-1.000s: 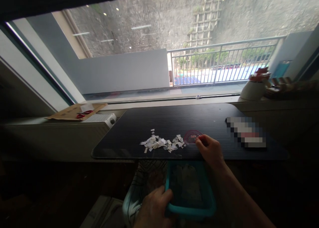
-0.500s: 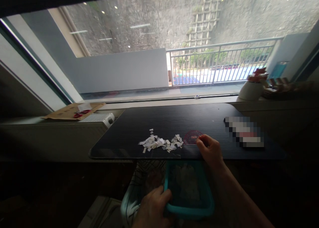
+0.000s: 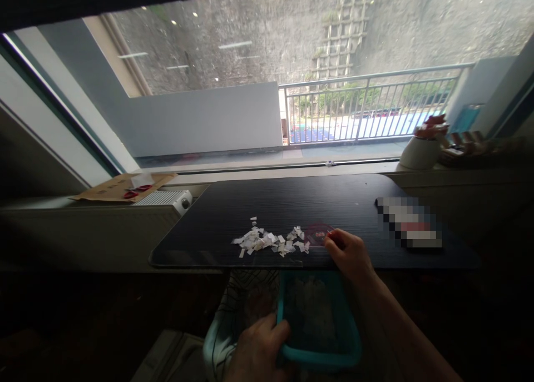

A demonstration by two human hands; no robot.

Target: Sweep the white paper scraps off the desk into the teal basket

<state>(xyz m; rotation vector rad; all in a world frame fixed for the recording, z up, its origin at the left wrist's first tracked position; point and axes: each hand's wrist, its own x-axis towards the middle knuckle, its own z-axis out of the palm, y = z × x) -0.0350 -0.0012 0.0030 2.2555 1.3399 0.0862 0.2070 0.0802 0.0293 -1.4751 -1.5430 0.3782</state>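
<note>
Dark surface (image 3: 300,201), window (image 3: 233,43) at twelve o'clock; right grip (image 3: 349,252) pinching pink disc (image 3: 316,235), left grip (image 3: 259,342) clasping teal basin (image 3: 319,357).

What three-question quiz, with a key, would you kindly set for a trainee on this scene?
1. Multiple choice: what does the left hand hold?
A) The white vase
B) The red-handled scissors
C) The rim of the turquoise tub

2. True or false: the white paper scraps lie on the black tabletop, to the left of the right hand.

3. Fill in the blank: the right hand has its grip at the edge of a thin, see-through piece, whose colour is ____.

Key: 1. C; 2. true; 3. pinkish red.
</note>
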